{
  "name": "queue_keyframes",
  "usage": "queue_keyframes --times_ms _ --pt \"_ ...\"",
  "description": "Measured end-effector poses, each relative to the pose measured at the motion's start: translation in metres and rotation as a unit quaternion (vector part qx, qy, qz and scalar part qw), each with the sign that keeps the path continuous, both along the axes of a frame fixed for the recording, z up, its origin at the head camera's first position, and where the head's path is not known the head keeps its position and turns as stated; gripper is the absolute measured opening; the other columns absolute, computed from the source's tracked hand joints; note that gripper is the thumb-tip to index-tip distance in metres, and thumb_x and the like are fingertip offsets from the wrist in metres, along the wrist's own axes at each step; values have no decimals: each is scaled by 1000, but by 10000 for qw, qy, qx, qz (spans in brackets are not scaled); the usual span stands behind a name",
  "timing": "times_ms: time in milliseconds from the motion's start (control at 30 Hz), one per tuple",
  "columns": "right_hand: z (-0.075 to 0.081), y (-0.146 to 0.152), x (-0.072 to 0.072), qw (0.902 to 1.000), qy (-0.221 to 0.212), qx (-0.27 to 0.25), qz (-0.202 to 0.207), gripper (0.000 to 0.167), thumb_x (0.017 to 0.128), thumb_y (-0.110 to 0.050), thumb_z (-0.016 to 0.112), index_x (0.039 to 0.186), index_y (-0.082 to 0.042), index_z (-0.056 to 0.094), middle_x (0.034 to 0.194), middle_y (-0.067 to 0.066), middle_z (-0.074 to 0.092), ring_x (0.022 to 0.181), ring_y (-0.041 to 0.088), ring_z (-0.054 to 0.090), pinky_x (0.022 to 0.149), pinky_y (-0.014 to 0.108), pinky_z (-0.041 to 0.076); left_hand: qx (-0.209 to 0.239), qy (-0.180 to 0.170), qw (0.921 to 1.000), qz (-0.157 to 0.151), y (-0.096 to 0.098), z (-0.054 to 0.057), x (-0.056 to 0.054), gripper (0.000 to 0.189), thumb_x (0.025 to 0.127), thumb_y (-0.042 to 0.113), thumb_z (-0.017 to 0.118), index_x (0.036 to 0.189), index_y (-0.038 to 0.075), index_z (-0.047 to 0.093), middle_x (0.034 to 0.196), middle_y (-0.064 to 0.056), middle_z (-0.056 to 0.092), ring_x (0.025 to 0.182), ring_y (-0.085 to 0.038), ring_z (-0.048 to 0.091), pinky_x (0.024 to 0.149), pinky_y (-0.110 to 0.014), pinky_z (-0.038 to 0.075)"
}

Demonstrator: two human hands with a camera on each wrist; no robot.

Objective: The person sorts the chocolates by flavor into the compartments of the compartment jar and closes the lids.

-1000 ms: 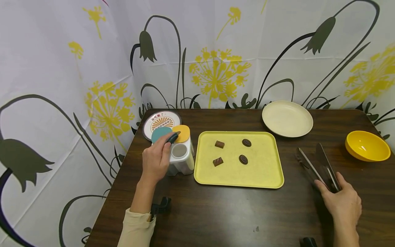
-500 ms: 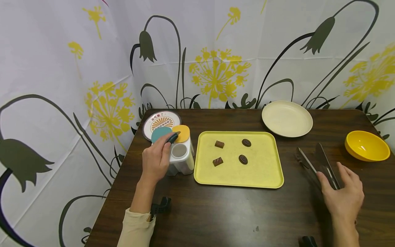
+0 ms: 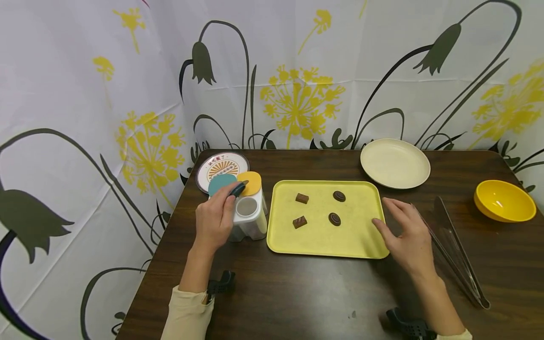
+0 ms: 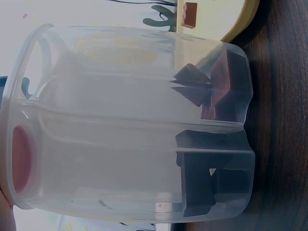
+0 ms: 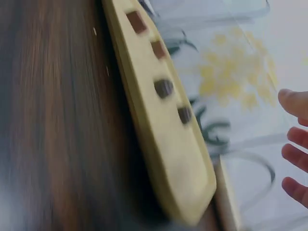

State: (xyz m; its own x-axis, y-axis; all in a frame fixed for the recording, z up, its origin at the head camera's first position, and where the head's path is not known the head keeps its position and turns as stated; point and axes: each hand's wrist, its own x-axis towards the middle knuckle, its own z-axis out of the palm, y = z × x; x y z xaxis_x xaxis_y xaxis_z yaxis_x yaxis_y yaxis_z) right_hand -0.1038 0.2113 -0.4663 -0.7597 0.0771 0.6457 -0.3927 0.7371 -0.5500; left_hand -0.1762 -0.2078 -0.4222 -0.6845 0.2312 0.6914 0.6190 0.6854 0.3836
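The right hand (image 3: pixel 409 241), fingers parted and empty, has left the tongs (image 3: pixel 461 249) for the three-o'clock edge of the yellow tray (image 3: pixel 361 241), nearer its four chocolates (image 3: pixel 335 219); the left hand (image 3: pixel 215 217) pinches what looks like a dark lid (image 3: pixel 238 190) above the divided canister (image 3: pixel 251 223), at nine o'clock.

Yellow bowl (image 3: pixel 505 202), cream plate (image 3: pixel 395 163), round patterned plate (image 3: pixel 222 166), floral cloth (image 3: pixel 272 42) behind

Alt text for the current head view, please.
A person's left hand holds a dark lid on a lidded container; the right hand is at the right edge of a yellow tray bearing four chocolates. Tongs lie farther right.
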Motion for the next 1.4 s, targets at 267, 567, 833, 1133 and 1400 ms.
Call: queue_keyframes --times_ms 267,567,833,1133,1400 --pt "15 -54 -20 9908 -36 480 1268 58 77 -16 83 131 -10 64 122 5 64 110 25 60 87 43 46 -1 -45 10000 -13 1 1 0 37 102 26 41 124 8 65 116 -8 70 105 -24 67 74 -47 54" --pt "32 -110 -35 9700 -88 891 2261 58 82 -23 80 135 -11 60 126 4 63 111 22 61 90 41 49 29 -118 9999 -56 1 0 0 37 102 26 42 125 9 65 116 -8 70 101 -23 68 74 -45 54" --pt "38 -147 -45 9541 -436 852 2837 53 86 -24 76 135 -13 60 127 1 59 89 7 65 76 26 53 54 -91 9999 -87 1 0 0 36 102 25 43 124 9 66 115 -8 70 99 -22 69 73 -45 55" --pt "47 -169 -63 9462 -571 769 3090 63 89 -27 73 146 -13 48 145 2 47 124 16 52 96 34 47 56 -4 10000 -74 0 -1 0 36 101 26 44 124 10 67 112 -6 71 89 -21 69 68 -44 55" --pt "54 -185 -76 9316 -646 518 3539 69 91 -22 71 151 -10 39 153 3 39 134 16 44 103 34 42 6 48 10000 -70 1 -1 -1 35 100 25 46 123 10 68 106 -6 73 72 -19 65 61 -42 53"
